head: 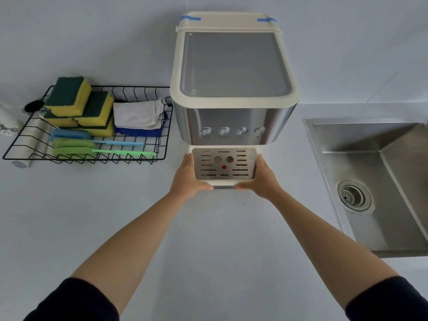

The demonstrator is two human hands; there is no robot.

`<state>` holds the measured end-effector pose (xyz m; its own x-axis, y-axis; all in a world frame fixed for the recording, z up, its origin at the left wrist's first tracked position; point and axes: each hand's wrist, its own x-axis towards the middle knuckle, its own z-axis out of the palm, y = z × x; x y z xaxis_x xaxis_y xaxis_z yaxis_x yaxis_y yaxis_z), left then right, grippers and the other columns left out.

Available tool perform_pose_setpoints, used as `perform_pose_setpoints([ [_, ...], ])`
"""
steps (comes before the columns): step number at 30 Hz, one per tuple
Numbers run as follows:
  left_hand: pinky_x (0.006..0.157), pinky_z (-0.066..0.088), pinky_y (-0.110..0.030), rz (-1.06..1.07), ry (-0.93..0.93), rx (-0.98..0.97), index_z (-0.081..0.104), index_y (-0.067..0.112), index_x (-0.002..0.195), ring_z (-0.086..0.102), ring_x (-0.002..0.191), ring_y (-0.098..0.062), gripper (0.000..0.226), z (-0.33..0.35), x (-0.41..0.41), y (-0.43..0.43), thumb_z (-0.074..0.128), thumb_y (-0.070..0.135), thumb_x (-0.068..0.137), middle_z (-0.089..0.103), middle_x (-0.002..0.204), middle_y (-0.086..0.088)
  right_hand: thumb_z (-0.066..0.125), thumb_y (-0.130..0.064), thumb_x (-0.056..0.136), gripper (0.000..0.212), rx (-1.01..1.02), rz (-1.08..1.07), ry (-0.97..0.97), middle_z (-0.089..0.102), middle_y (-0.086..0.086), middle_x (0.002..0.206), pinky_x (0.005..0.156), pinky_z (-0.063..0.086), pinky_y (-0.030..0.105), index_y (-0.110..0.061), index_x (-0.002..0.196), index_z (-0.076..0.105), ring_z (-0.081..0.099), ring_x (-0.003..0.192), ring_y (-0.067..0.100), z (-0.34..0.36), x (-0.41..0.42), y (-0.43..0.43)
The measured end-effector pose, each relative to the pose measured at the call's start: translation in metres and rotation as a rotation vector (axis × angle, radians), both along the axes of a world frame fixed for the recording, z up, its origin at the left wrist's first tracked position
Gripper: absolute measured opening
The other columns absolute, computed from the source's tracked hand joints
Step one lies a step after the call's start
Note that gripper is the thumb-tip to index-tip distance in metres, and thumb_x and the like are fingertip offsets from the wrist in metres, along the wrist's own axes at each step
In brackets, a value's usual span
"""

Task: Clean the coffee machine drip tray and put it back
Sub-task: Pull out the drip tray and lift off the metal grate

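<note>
Nearest to me, two dark sleeves (pixel 76 302) sit pushed up above the elbows, and both bare forearms reach forward over the pale grey counter (pixel 220 239). My left hand (pixel 188 179) clasps the left edge of the drip tray (pixel 224 181), fingers laid along its side and thumb curled across the front lip. My right hand (pixel 261 178) mirrors it on the right edge, thumb on the front lip too, so both hands grip the tray between them. The tray lies level at the foot of the coffee machine (pixel 234 89), its far end tucked under the machine's front (I cannot tell how far in it goes). Its slotted metal grate (pixel 225 164) faces up, with a small red dot (pixel 224 167) near the middle.

Above the tray, four round buttons (pixel 232 130) line the machine's steel front. The machine's top is a grey panel in a cream frame, with strips of blue tape (pixel 191 19) at the two back corners.

To the right, set into the counter, is a steel sink (pixel 379 181) with a round drain strainer (pixel 353 195). To the left, well apart from the machine's base, a black wire basket (pixel 148 156) holds stacked yellow-and-green sponges (pixel 76 105), a folded grey cloth (pixel 139 114) over a blue one, and long-handled blue and green brushes (pixel 97 147).
</note>
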<state>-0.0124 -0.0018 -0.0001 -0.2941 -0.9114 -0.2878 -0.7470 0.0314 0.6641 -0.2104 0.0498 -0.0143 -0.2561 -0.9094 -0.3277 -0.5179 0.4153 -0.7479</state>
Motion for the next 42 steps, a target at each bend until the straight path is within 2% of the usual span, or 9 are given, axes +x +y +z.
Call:
perform_pose_setpoints([
  [3,0.1,0.041,-0.05,-0.007,-0.003,0.028,0.025,-0.004,0.132,0.041,0.127,-0.039,0.096,0.0,0.006,0.01,0.082,0.021,0.059,0.035,0.141,-0.025,0.084,-0.018,0.057,0.079,-0.017,-0.006,-0.006,0.049,0.004,0.119,0.057,0.036,0.012,-0.011,0.118,0.035,0.049,0.097,0.017,0.001,0.005,0.013],
  [6,0.099,0.043,-0.048,-0.017,0.03,0.033,0.025,-0.001,0.134,0.042,0.127,-0.036,0.097,-0.002,0.012,0.023,0.082,0.022,0.059,0.035,0.142,-0.022,0.084,-0.018,0.057,0.081,-0.025,-0.01,-0.009,0.048,0.004,0.12,0.062,0.04,0.016,-0.012,0.119,0.034,0.05,0.099,0.018,0.003,0.01,0.028],
  [8,0.098,0.045,-0.046,-0.026,0.051,0.028,0.025,0.001,0.135,0.043,0.127,-0.032,0.097,-0.002,0.016,0.034,0.082,0.023,0.059,0.037,0.142,-0.018,0.084,-0.018,0.057,0.083,-0.047,-0.001,0.008,0.048,0.003,0.119,0.062,0.039,0.013,-0.012,0.122,0.033,0.049,0.098,0.017,0.005,0.014,0.04],
  [15,0.085,0.053,-0.039,-0.069,0.106,-0.026,0.031,0.006,0.129,0.053,0.11,-0.023,0.09,-0.006,0.032,0.069,0.083,0.024,0.058,0.046,0.123,-0.006,0.085,-0.02,0.056,0.084,-0.076,-0.039,0.005,0.048,-0.001,0.116,0.065,0.042,0.012,-0.019,0.122,0.033,0.051,0.1,0.014,0.008,0.033,0.083],
  [21,0.1,0.044,-0.039,-0.079,0.094,0.013,0.018,0.006,0.142,0.043,0.127,-0.024,0.105,-0.008,0.043,0.097,0.082,0.024,0.06,0.033,0.145,-0.006,0.084,-0.019,0.056,0.084,-0.074,-0.068,-0.018,0.049,-0.003,0.115,0.062,0.04,0.008,-0.021,0.123,0.033,0.052,0.098,0.012,0.004,0.047,0.116],
  [27,0.104,0.041,-0.041,-0.072,0.067,0.049,0.015,0.007,0.144,0.037,0.133,-0.025,0.109,-0.01,0.047,0.129,0.083,0.024,0.06,0.027,0.15,-0.011,0.084,-0.02,0.056,0.081,-0.071,-0.057,-0.013,0.049,-0.003,0.115,0.057,0.041,0.007,-0.019,0.119,0.033,0.051,0.098,0.011,-0.001,0.049,0.149],
  [31,0.113,0.028,-0.036,-0.032,0.04,0.063,0.001,0.009,0.146,0.022,0.141,-0.021,0.117,-0.012,0.042,0.157,0.081,0.026,0.063,0.008,0.157,-0.005,0.084,-0.019,0.057,0.08,-0.059,-0.025,-0.007,0.049,-0.002,0.116,0.055,0.043,0.007,-0.018,0.118,0.034,0.052,0.097,0.01,-0.002,0.043,0.173],
  [34,0.113,0.022,-0.031,-0.001,0.021,0.063,-0.001,0.01,0.146,0.015,0.143,-0.02,0.117,-0.013,0.037,0.18,0.081,0.028,0.064,0.002,0.158,-0.004,0.084,-0.019,0.056,0.081,-0.055,0.002,0.0,0.05,-0.001,0.117,0.055,0.043,0.008,-0.017,0.119,0.034,0.052,0.097,0.011,-0.004,0.037,0.19],
  [42,0.113,0.027,-0.034,0.03,0.026,0.036,0.001,0.01,0.146,0.021,0.142,-0.021,0.117,-0.014,0.023,0.219,0.081,0.025,0.063,0.005,0.158,-0.005,0.085,-0.017,0.057,0.083,-0.048,0.047,-0.003,0.047,0.0,0.12,0.057,0.043,0.007,-0.015,0.12,0.031,0.05,0.098,0.011,-0.008,0.021,0.22],
])
